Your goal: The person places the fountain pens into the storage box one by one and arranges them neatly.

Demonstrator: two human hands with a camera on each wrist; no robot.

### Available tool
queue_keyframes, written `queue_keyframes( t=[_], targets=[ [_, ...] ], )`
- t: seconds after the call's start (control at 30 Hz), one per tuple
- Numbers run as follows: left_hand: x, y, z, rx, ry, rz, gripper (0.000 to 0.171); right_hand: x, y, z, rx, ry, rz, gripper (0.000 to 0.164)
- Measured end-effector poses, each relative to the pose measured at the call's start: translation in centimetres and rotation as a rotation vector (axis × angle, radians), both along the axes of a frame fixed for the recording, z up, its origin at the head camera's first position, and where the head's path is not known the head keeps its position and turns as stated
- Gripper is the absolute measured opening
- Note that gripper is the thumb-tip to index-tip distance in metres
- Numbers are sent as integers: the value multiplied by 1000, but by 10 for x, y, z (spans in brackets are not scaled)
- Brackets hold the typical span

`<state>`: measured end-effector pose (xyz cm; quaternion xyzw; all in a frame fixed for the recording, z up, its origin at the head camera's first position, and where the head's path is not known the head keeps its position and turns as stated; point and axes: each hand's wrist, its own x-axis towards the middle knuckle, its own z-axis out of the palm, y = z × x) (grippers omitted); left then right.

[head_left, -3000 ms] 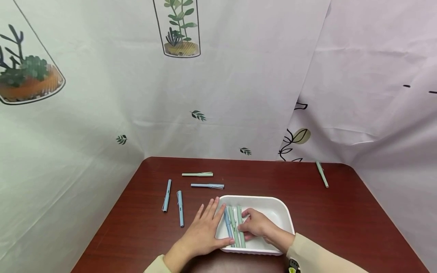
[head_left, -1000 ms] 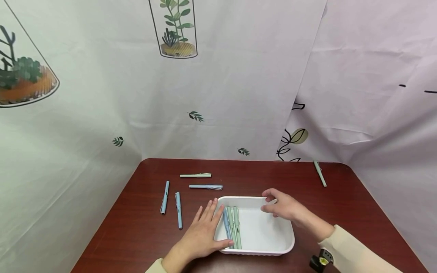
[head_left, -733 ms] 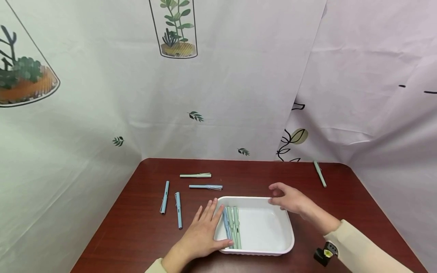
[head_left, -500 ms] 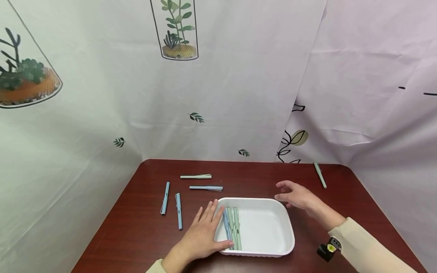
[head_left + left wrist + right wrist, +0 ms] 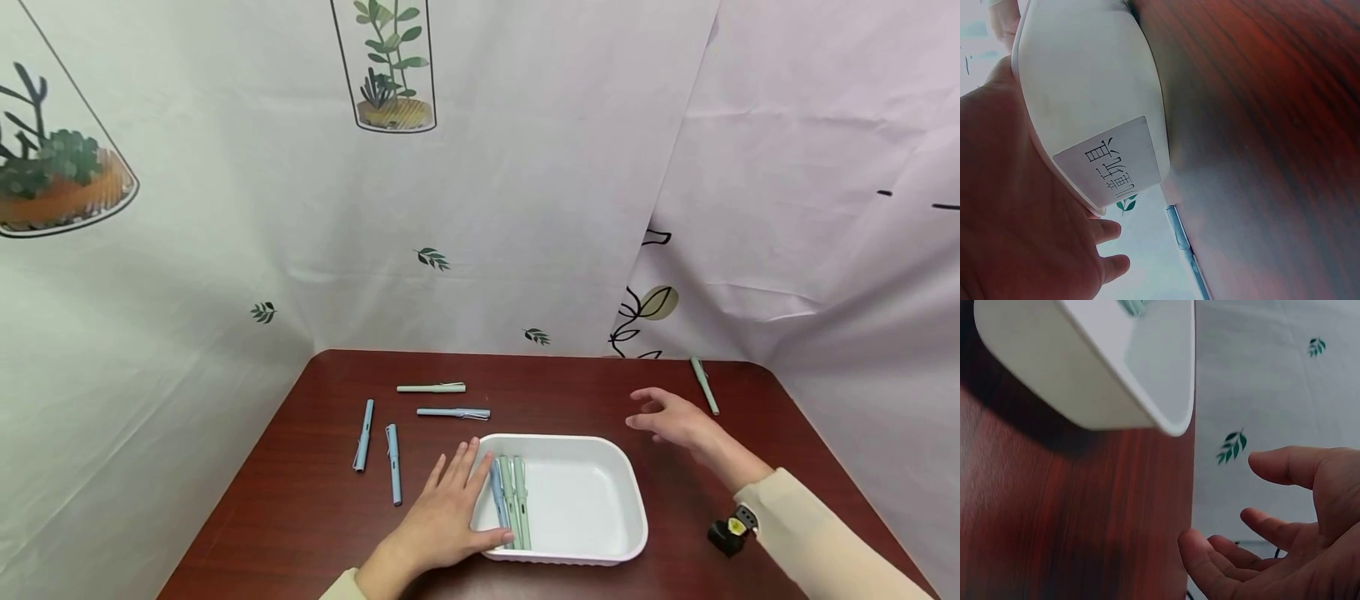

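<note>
A white plastic tray [image 5: 581, 504] holds a light blue pen [image 5: 498, 492] and two pale green pens [image 5: 522, 508], lying side by side along its left side. My left hand [image 5: 442, 510] rests with spread fingers over the tray's left rim, its thumb across the near ends of the pens. In the left wrist view the palm lies along the rim [image 5: 1025, 103], above a printed label on the outer wall. Beyond the tray's far right corner, my right hand [image 5: 675, 421] hovers with loosely bent fingers and nothing in them. A green pen [image 5: 704, 386] lies behind it.
On the dark red-brown table [image 5: 300, 517], left of and behind the tray, lie blue pens [image 5: 363, 436], [image 5: 393, 464], [image 5: 453, 412] and a green pen [image 5: 431, 388]. A printed white cloth [image 5: 480, 208] hangs behind the table and along its sides.
My right hand has let go of a green pen in the tray, which now lies beside the other green one. It then moved right and away past the rim. The left hand stayed put.
</note>
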<state>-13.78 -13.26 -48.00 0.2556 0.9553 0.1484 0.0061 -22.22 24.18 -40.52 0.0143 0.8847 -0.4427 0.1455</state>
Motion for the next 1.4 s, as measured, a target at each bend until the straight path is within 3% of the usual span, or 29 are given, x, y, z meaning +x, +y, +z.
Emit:
queue_keyframes(
  t=[0.57, 0.97, 1.4],
  targets=[
    [0, 0, 0, -14, 18, 5, 103, -33, 39, -14, 15, 10, -52, 70],
    [2, -1, -2, -4, -3, 5, 103, -53, 65, -30, 181, 92, -58, 73],
    [1, 0, 0, -5, 6, 5, 103, -69, 94, -52, 346, 309, -141, 68]
  ],
)
